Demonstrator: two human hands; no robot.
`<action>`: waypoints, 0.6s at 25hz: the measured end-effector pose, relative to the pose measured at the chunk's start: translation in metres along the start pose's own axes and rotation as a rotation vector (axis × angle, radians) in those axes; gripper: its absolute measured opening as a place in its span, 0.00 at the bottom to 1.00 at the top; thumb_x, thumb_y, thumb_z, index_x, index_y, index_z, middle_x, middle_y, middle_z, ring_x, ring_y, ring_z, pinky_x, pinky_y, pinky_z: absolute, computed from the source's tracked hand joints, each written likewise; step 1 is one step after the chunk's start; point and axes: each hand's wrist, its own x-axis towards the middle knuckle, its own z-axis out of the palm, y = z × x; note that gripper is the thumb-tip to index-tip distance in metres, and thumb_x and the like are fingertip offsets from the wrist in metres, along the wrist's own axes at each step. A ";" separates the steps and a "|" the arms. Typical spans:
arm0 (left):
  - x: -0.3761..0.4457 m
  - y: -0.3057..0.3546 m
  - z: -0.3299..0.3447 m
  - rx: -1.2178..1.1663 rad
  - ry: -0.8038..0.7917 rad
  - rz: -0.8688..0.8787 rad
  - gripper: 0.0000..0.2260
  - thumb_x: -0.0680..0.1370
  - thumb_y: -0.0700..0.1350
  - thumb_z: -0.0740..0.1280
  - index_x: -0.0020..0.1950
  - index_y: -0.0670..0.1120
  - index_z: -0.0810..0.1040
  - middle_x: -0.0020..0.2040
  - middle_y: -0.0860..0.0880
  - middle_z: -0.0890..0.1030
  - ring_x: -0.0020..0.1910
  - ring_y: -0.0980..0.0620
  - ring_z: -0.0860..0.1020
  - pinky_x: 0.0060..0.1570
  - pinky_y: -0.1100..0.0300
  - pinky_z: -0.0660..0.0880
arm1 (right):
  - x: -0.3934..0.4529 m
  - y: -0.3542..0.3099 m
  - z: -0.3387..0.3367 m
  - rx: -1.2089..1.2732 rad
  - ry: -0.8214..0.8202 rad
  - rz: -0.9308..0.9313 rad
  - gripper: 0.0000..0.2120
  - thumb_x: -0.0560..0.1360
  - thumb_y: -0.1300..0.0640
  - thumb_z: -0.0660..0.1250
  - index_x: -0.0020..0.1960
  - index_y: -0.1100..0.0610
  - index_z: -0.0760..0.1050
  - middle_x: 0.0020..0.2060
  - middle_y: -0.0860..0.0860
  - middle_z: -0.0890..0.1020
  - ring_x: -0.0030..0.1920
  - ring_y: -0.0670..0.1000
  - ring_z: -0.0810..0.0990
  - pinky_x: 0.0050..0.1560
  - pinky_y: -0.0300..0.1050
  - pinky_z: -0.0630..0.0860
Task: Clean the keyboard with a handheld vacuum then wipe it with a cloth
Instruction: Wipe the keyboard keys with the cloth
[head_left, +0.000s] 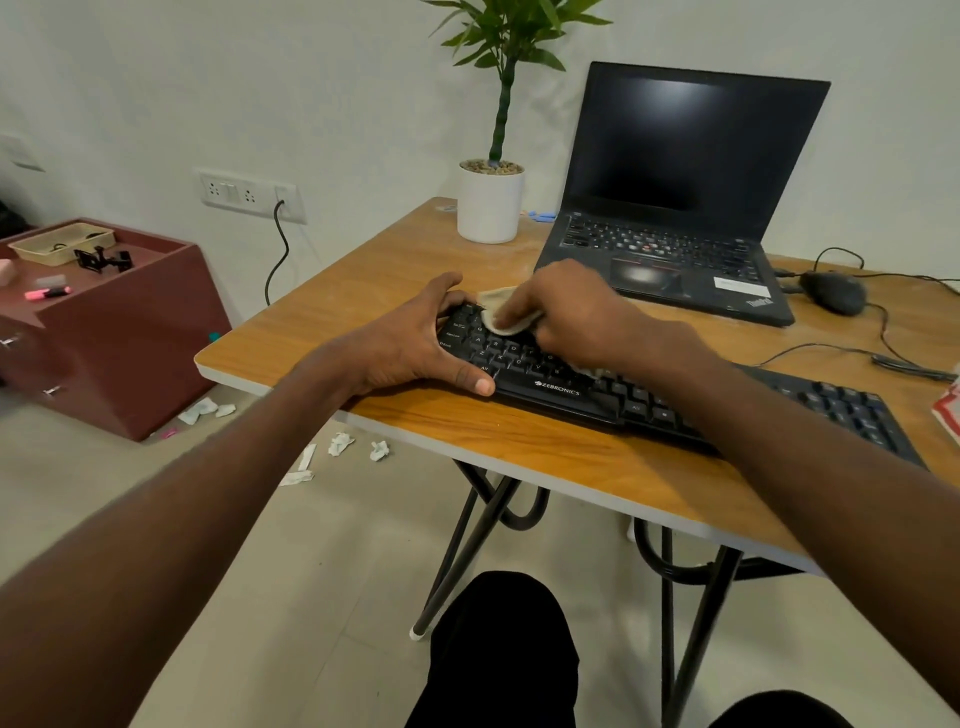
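A black keyboard (561, 387) lies slanted across the front of the wooden table (519, 447). My left hand (410, 343) grips its left end, thumb along the front edge and fingers curled over the far corner. My right hand (576, 312) holds a pale cloth (498, 312) pressed onto the upper-left keys. Much of the cloth is hidden under the fingers. No handheld vacuum is in view.
An open black laptop (680, 208) stands behind the keyboard, a potted plant (491, 202) to its left, a wired mouse (834, 292) to its right. A maroon cabinet (119, 338) stands at left. Crumpled tissue scraps (340, 444) lie on the floor.
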 end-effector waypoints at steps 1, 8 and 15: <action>0.001 -0.001 -0.001 0.008 -0.006 0.005 0.65 0.59 0.56 0.87 0.86 0.57 0.48 0.82 0.55 0.64 0.77 0.54 0.66 0.68 0.64 0.65 | -0.002 0.006 -0.004 0.000 0.008 0.033 0.20 0.76 0.68 0.70 0.62 0.50 0.85 0.60 0.52 0.85 0.61 0.53 0.82 0.65 0.52 0.79; 0.001 -0.002 -0.002 0.009 -0.009 0.004 0.61 0.63 0.53 0.87 0.85 0.54 0.51 0.80 0.56 0.65 0.76 0.56 0.66 0.63 0.70 0.66 | -0.017 -0.001 0.005 0.021 0.063 0.021 0.22 0.76 0.68 0.70 0.66 0.52 0.83 0.61 0.53 0.85 0.62 0.55 0.81 0.65 0.51 0.78; 0.000 0.002 0.000 0.024 -0.021 -0.008 0.59 0.64 0.52 0.86 0.85 0.55 0.52 0.78 0.57 0.66 0.74 0.56 0.66 0.61 0.70 0.66 | -0.008 -0.002 -0.012 0.040 0.085 0.155 0.15 0.76 0.65 0.71 0.60 0.52 0.86 0.59 0.54 0.85 0.54 0.51 0.81 0.56 0.47 0.79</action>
